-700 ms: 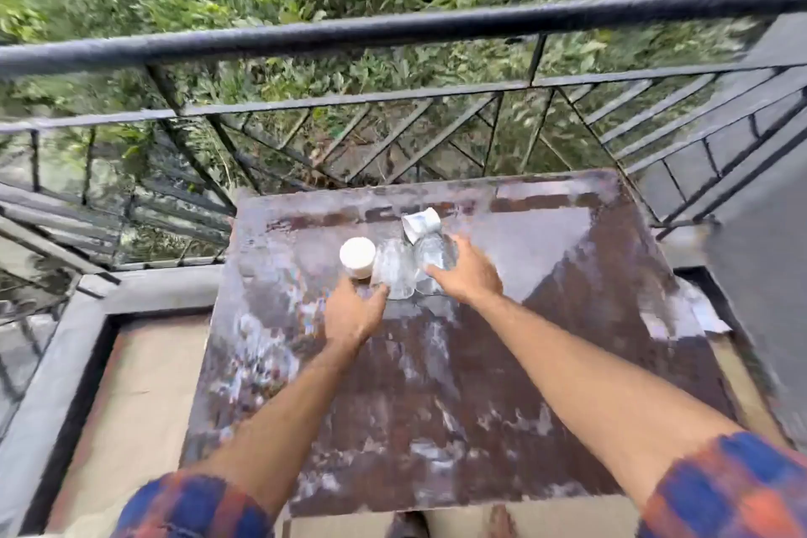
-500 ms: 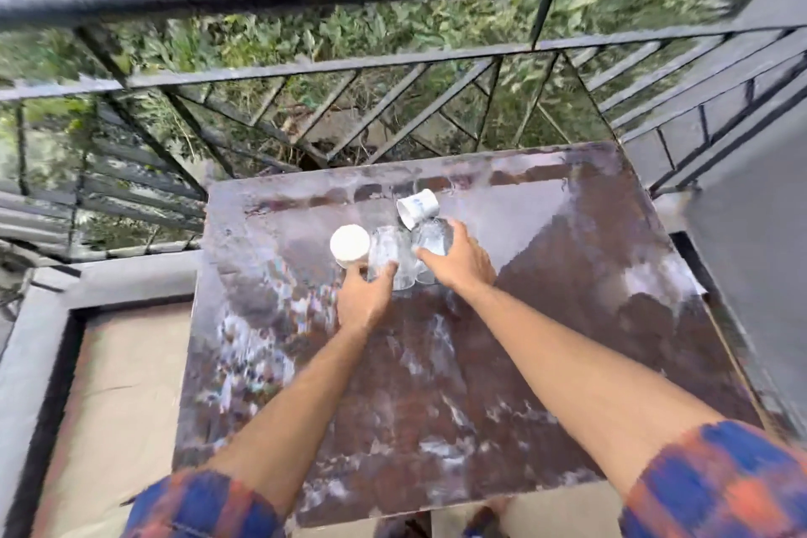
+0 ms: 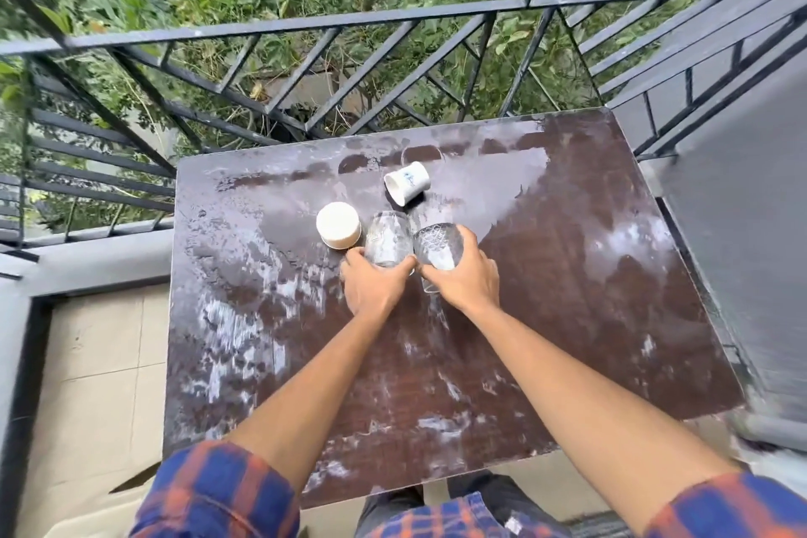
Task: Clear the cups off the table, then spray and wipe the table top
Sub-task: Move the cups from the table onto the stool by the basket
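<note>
Two clear glasses stand side by side near the middle of the dark brown table point(image 3: 546, 297). My left hand point(image 3: 373, 286) grips the smooth left glass point(image 3: 387, 238) from the near side. My right hand point(image 3: 463, 277) grips the patterned right glass point(image 3: 436, 245). A white cup point(image 3: 338, 225) stands just left of the left glass, apart from my fingers. Behind the glasses a white mug with a blue mark point(image 3: 407, 182) lies tipped on its side.
A black metal railing point(image 3: 305, 26) runs along the table's far edge, with green plants beyond it. A grey wall point(image 3: 742, 210) stands on the right. Beige floor tiles point(image 3: 96, 363) lie left of the table. The table top is streaked with pale smears.
Both hands have closed round the two glasses; the left hand moved forward from short of its glass. The camera view has tilted further down and come nearer.
</note>
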Available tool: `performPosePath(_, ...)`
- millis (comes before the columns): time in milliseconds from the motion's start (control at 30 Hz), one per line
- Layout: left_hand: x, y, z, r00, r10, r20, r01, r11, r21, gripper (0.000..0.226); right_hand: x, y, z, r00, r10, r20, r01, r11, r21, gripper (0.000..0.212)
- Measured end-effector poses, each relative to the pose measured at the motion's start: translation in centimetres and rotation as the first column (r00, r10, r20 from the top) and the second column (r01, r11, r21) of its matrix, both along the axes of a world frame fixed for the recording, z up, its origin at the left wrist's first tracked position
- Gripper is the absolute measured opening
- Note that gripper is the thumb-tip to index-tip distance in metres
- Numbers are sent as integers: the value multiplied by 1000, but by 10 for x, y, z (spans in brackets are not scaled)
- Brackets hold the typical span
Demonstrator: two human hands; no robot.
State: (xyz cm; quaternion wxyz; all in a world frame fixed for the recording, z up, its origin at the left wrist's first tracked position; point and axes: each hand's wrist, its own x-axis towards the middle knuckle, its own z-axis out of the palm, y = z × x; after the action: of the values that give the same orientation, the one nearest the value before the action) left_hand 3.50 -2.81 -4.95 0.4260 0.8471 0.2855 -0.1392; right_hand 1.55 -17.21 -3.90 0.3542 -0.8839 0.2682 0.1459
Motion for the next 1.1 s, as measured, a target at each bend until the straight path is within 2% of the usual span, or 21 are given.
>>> performPosePath(133, -15, 3, 9, 997, 53, 58, -51, 998, -40, 76, -19, -18, 7, 997, -65, 35, 64, 997, 37, 91)
performPosePath(267, -54, 24, 27, 991, 97, 96, -91, 994, -65, 70, -49, -43, 18, 983, -147, 107, 127, 976, 176, 85)
performPosePath(333, -85, 37, 32, 983, 147, 106, -139, 987, -76, 64, -65, -55, 25, 980, -137, 147, 97, 963, 253, 88)
performPosePath(467, -153, 72, 32, 939, 320, 125, -309, 946, -101, 55, -91, -67, 41, 974, 29, 224, -101, 942, 321, 95)
performPosePath(600, -232, 107, 32, 834, 538, 124, -527, 843, -109, 62, -98, -47, 55, 929, 263, 260, -339, 887, 315, 88)
performPosePath(667, -275, 124, 35, 770, 618, 158, -610, 786, -100, 62, -101, -16, 60, 882, 391, 264, -462, 827, 319, 83)
performPosePath(800, -346, 156, 34, 616, 768, 175, -759, 638, -128, 69, -110, 57, 59, 710, 645, 285, -705, 646, 293, 82)
performPosePath(900, -388, 183, 27, 499, 844, 195, -846, 523, -102, 75, -124, 124, 63, 515, 803, 299, -855, 460, 238, 89)
performPosePath(967, -408, 197, 22, 461, 869, 181, -874, 480, -79, 75, -137, 167, 65, 384, 871, 306, -920, 331, 212, 91)
performPosePath(1100, -447, 233, -7, 321, 939, 126, -936, 335, -110, 69, -174, 255, 59, 83, 964, 252, -990, 50, 132, 85)
